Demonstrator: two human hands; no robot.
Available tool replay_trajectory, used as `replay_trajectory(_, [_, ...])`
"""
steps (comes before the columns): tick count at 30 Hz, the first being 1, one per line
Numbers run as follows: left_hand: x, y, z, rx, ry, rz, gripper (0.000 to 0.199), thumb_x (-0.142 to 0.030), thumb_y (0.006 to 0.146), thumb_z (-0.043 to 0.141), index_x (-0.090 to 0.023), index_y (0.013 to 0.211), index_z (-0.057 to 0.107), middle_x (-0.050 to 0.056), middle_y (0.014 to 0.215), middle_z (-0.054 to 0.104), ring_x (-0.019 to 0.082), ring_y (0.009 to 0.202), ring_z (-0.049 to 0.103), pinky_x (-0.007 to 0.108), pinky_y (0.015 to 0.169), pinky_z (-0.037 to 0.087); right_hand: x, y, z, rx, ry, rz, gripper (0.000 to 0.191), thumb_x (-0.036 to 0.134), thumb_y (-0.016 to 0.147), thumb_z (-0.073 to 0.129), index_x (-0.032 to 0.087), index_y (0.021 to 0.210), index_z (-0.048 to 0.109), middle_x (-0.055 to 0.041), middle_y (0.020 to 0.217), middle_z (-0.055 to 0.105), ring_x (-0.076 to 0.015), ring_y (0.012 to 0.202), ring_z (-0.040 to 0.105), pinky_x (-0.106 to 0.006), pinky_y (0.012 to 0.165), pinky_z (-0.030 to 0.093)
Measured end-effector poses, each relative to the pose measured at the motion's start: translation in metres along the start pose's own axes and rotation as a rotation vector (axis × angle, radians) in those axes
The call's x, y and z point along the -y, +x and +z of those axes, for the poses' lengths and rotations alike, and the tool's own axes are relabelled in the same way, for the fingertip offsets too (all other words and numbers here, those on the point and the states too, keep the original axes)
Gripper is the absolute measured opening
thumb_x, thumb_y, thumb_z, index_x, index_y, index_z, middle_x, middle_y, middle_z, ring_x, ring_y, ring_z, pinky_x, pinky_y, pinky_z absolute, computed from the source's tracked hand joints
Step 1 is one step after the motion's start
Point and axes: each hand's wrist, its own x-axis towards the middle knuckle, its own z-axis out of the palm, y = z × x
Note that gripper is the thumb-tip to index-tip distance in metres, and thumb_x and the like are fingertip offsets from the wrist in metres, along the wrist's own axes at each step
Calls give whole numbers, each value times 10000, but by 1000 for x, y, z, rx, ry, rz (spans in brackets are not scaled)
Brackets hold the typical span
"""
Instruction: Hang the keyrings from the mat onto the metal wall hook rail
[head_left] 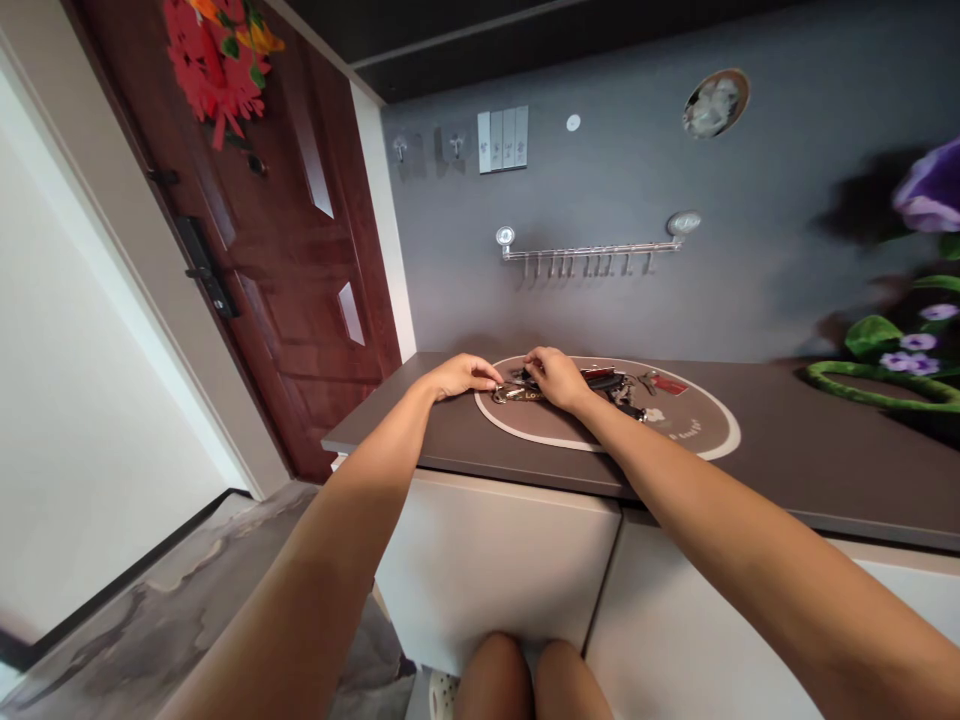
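Observation:
An oval brown mat with a pale rim lies on the dark countertop. Several keys and keychains are bunched on it, with a red tag at their right. My left hand is at the mat's left edge, fingers curled together beside a metal ring and a key tag. Over the left part of the bunch is my right hand, its fingertips pinched on something small and dark that I cannot make out.
On the grey wall hangs a rail with hooks, below white switches. A dark red door stands at the left. Purple flowers with green stems are on the right. White cabinet doors are below.

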Motion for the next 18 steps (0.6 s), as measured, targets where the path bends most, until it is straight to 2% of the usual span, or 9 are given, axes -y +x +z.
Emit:
replay_trajectory(11, [-5, 2, 6, -125, 10, 57, 170, -198, 594, 687, -104, 734, 664, 41, 699, 651, 105, 644, 558, 254, 680, 431, 8, -1, 1, -29, 11, -27, 145, 168, 787, 467, 161, 851, 597, -75, 839, 589, -159, 791, 516, -264, 728, 379])
replay_trajectory(18, [-7, 3, 7, -227, -44, 44, 217, -236, 622, 677, -88, 776, 633, 28, 616, 608, 77, 533, 515, 223, 549, 399, 14, -3, 1, -32, 22, -76, 138, 185, 787, 465, 165, 838, 592, -66, 831, 593, -157, 763, 510, -257, 694, 369])
